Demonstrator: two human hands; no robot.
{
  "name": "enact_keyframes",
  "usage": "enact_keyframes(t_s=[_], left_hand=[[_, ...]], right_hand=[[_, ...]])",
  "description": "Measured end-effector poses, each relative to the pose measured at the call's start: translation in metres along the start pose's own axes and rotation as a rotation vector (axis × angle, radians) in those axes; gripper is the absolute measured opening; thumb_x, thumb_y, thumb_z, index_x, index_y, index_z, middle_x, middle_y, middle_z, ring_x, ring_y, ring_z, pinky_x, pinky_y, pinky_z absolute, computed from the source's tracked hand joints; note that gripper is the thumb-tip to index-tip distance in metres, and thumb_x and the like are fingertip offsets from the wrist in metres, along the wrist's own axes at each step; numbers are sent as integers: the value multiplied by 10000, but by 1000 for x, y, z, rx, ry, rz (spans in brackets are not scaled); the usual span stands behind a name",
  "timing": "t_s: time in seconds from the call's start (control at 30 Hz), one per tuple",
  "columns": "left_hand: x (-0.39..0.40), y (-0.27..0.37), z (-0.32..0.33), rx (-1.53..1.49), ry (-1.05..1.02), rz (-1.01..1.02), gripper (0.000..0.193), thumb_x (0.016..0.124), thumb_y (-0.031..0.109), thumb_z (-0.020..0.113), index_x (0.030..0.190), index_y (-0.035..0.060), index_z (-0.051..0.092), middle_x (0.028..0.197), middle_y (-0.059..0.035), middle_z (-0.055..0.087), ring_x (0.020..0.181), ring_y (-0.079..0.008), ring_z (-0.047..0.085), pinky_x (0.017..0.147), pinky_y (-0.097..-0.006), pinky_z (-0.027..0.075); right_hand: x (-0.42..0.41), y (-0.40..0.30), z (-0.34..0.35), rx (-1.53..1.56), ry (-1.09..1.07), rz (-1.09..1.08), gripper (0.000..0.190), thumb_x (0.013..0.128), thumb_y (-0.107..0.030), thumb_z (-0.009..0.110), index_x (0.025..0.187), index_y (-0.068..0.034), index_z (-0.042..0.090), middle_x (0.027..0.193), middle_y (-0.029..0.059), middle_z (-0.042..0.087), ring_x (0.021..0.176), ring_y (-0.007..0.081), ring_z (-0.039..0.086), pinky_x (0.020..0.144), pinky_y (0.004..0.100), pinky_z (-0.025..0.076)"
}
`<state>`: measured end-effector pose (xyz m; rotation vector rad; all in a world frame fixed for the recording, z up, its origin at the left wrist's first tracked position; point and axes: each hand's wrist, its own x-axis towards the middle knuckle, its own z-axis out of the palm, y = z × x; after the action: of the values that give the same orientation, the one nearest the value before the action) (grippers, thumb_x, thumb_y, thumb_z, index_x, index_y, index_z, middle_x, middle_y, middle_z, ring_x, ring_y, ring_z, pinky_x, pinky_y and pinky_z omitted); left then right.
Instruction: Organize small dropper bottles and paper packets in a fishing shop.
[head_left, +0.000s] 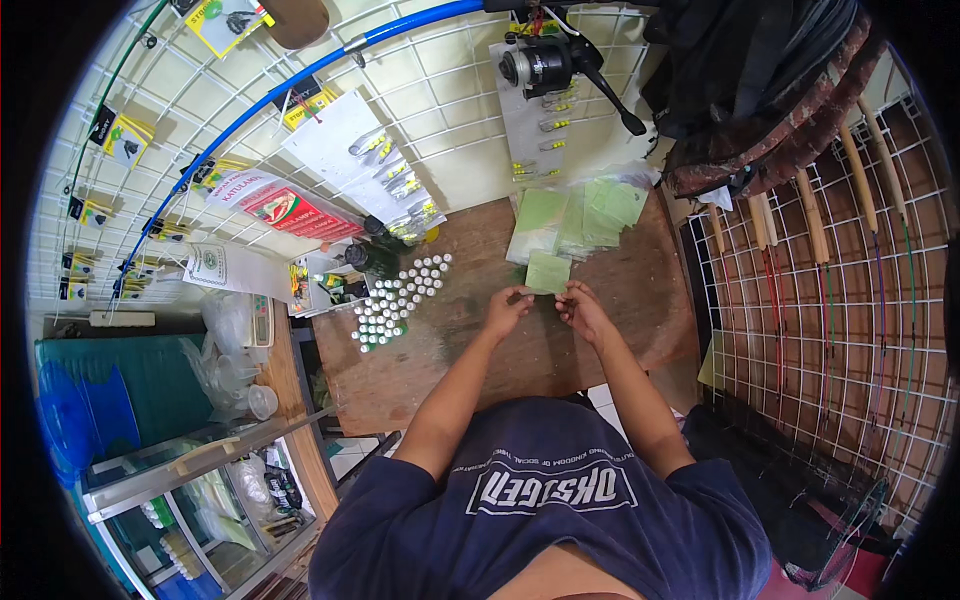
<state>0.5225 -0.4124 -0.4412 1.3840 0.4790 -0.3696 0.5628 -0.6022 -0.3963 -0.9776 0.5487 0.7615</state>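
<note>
Between my two hands is a small pale-green packet (548, 273) that looks like paper in clear plastic. My left hand (510, 310) pinches its lower left corner, and my right hand (581, 309) pinches the lower right one. Just beyond it lie more green packets (541, 214) in clear plastic, with a further overlapping pile (609, 210) to their right. All of these rest on a brown wooden table (465, 330). To the left of my hands, many small bottles with white caps (394, 304) stand in a close group.
Dark bottles (371, 256) and a small box of goods (326, 289) stand at the table's back left. A fishing reel (544, 67) hangs overhead on a white wire grid (442, 90). Rods with wooden handles (814, 217) line the right side. A glass display case (202, 502) stands at lower left.
</note>
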Motion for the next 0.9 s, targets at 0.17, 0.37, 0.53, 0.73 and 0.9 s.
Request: enact_keyframes(t_s=[0.17,0.37,0.53,0.73,0.9], left_hand=[[7,1,10,-116,122,-73,251,860,219,637,1027,36,600,928,-34,618,779,-118,604,669,-242,495],[21,11,21,24,141,-82,270,819,210,684,981,11,600,800,-32,616,693,-111,577,603,-258,466],[41,-13,23,223,342,99,302,761,216,723,920,-17,614,772,-70,627,662,-164,582,625,-300,471],[51,-18,20,270,230,9,272,756,201,726,875,-29,640,727,-71,631,595,-130,557,566,-269,457],[51,-18,23,239,222,-9,246,766,198,727,859,-17,650,665,-27,605,526,-102,532,500,-239,454]], right_hand=[[4,-3,-16,103,-57,23,399,815,-118,575,1201,-140,478,873,-20,629,697,103,579,575,223,395],[20,-5,-19,-300,133,-34,315,814,-210,651,1086,-80,562,835,-23,627,638,72,564,500,182,360],[54,16,-29,-453,294,-192,174,800,-193,667,882,-43,634,760,12,626,554,81,563,455,209,381],[52,13,-29,-575,377,-200,143,783,-140,652,810,-2,622,696,41,617,515,112,592,451,236,462],[51,14,-34,-739,362,-288,143,785,-101,618,829,34,598,696,78,622,546,150,634,466,265,521]])
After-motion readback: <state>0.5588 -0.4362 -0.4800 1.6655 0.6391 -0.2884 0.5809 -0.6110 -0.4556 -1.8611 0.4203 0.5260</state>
